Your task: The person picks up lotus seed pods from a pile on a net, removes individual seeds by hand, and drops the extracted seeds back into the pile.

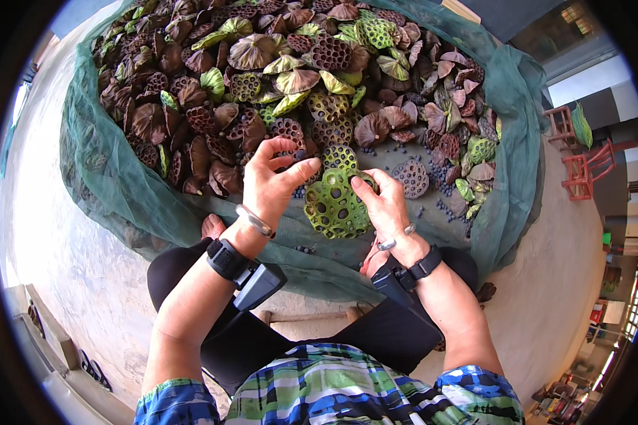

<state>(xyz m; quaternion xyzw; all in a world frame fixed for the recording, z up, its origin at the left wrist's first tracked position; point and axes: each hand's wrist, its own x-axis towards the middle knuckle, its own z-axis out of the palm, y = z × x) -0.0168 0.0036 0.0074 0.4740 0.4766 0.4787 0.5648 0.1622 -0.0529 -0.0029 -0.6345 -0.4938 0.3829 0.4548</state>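
Note:
My right hand grips a green lotus seed pod by its right edge, thumb on the face. Dark seeds show in several of the pod's holes. Just left of it is my left hand, thumb and fingers apart. A small dark seed appears by its fingertips; whether it touches them I cannot tell. Beyond the held pod lies a yellow-green pod. A grey-brown pod rests face up to the right of my right hand, with loose dark seeds beside it.
A large heap of brown and green lotus pods fills the green mesh net, whose bunched edge runs before my feet. A wooden stool is partly visible between my legs. Red wooden stools stand at the right.

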